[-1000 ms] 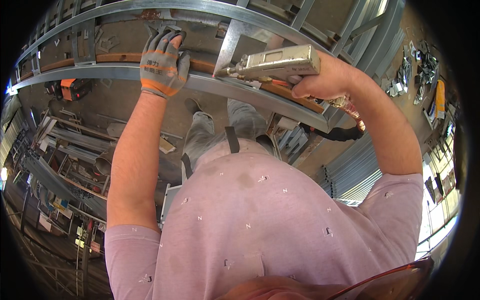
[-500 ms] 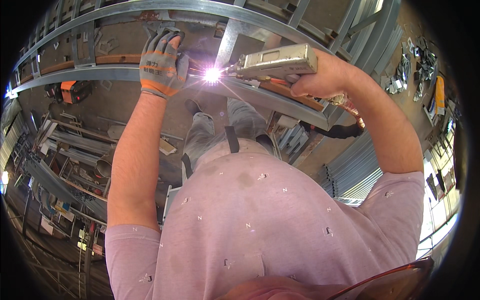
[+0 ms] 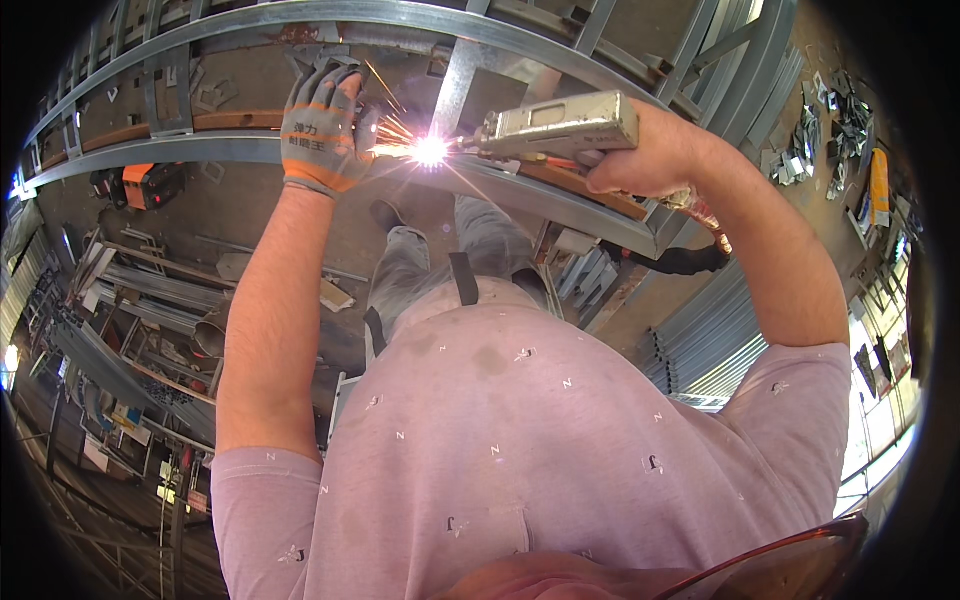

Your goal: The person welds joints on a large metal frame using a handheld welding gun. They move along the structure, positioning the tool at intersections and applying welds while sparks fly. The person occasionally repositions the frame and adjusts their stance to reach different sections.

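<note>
My right hand [image 3: 645, 150], bare, is wrapped round the grip of a boxy, worn metallic welding gun [image 3: 560, 122]. Its nozzle points left at a bright white-violet weld spot on a galvanized steel beam [image 3: 590, 217]. Orange sparks fly up and left from that spot. Just left of the glare, my left hand [image 3: 320, 130] rests at the same beam in a grey and orange work glove. Its fingers are curled together. A small grey metal edge shows beside them, but what they hold is mostly hidden.
Steel frame rails [image 3: 330, 12] cross the far side. An orange and black machine [image 3: 150, 185] stands on the floor at left. Metal offcuts [image 3: 845, 125] lie at far right. Stacked steel tubes [image 3: 700, 335] lie at lower right, and a dark hose [image 3: 690, 262] hangs below my right hand.
The weld spot and gun have shifted slightly to the right. Orange sparks now spray up and left toward the glove. My left hand stays nearly in place.
</note>
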`<state>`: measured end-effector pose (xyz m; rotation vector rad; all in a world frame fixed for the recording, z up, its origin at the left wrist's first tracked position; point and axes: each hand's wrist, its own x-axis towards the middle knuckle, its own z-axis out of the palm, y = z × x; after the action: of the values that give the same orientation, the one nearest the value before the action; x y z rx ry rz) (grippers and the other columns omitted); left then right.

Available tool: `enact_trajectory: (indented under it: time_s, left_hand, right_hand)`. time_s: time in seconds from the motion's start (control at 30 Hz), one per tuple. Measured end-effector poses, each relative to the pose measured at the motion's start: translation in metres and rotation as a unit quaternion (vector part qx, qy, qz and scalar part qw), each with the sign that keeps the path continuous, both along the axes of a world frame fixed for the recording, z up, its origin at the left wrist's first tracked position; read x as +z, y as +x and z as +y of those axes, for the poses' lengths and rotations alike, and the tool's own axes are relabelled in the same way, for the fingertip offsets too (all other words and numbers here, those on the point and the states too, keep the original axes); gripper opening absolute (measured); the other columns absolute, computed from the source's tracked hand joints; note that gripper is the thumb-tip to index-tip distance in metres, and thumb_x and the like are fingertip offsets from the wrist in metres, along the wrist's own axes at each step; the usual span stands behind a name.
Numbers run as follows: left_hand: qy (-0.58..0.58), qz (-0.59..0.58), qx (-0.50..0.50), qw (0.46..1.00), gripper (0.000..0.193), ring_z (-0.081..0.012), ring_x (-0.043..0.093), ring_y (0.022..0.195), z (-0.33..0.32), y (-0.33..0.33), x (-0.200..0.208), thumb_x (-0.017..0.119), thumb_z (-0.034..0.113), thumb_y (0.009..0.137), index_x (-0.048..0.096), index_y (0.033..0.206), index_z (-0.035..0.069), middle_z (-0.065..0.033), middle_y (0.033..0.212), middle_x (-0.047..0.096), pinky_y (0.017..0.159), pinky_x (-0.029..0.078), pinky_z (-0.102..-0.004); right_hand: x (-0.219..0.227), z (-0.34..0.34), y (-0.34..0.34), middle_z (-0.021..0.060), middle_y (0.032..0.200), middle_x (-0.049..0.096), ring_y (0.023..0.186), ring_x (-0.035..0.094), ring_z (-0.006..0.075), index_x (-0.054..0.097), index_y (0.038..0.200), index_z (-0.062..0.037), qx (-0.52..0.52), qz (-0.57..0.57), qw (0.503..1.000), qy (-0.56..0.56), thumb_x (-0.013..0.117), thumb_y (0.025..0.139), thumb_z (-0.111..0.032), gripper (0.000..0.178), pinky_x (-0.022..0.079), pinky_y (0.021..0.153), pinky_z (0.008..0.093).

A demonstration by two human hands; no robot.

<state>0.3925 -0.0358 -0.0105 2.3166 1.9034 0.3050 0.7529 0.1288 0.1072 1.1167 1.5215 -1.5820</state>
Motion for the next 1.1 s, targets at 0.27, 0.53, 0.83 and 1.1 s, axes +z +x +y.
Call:
enact_trajectory:
  time_s: [0.27, 0.53, 0.83, 1.1]
  left_hand:
    - [-0.020, 0.030, 0.017, 0.999, 0.054, -0.0352, 0.072, 0.116, -0.004, 0.000, -0.003, 0.073, 0.029, 0.093, 0.069, 0.143, 0.011, -0.0101, 0.129, 0.077, 0.105, 0.056, -0.0484]
    - [-0.006, -0.022, 0.012, 1.000, 0.046, -0.0401, 0.072, 0.113, 0.003, 0.005, 0.008, 0.073, 0.025, 0.093, 0.071, 0.135, 0.008, -0.0154, 0.122, 0.076, 0.103, 0.057, -0.0512]
    - [0.015, -0.030, -0.002, 0.999, 0.040, -0.0422, 0.069, 0.116, 0.009, 0.006, 0.013, 0.074, 0.024, 0.091, 0.071, 0.127, 0.006, -0.0181, 0.119, 0.075, 0.110, 0.053, -0.0546]
    - [-0.022, -0.033, -0.001, 0.999, 0.045, -0.0462, 0.068, 0.118, 0.008, 0.011, 0.021, 0.071, 0.017, 0.091, 0.069, 0.133, 0.002, -0.0220, 0.125, 0.074, 0.113, 0.051, -0.0559]
  right_hand:
    - [-0.003, -0.004, 0.007, -0.0006, 0.085, 0.066, 0.081, 0.061, 0.0148, 0.072, 0.114, -0.0026, -0.023, 0.018, 1.000, 0.006, 0.081, 0.077, -0.005, 0.038, 0.055, 0.078, 0.0333]
    - [-0.001, -0.006, 0.011, -0.0015, 0.081, 0.064, 0.078, 0.060, 0.0143, 0.072, 0.111, -0.0028, -0.023, 0.047, 0.998, 0.023, 0.079, 0.077, -0.005, 0.035, 0.054, 0.074, 0.0336]
    - [0.007, -0.001, 0.028, 0.0087, 0.111, 0.080, 0.098, 0.073, 0.0212, 0.073, 0.133, -0.0085, -0.091, 0.063, 0.993, 0.032, 0.080, 0.076, -0.009, 0.057, 0.059, 0.089, 0.0349]
    - [0.094, 0.005, 0.139, 0.0014, 0.107, 0.073, 0.080, 0.061, 0.0090, 0.074, 0.126, -0.0011, -0.356, 0.170, 0.913, 0.107, 0.086, 0.083, 0.001, 0.044, 0.050, 0.066, 0.0267]
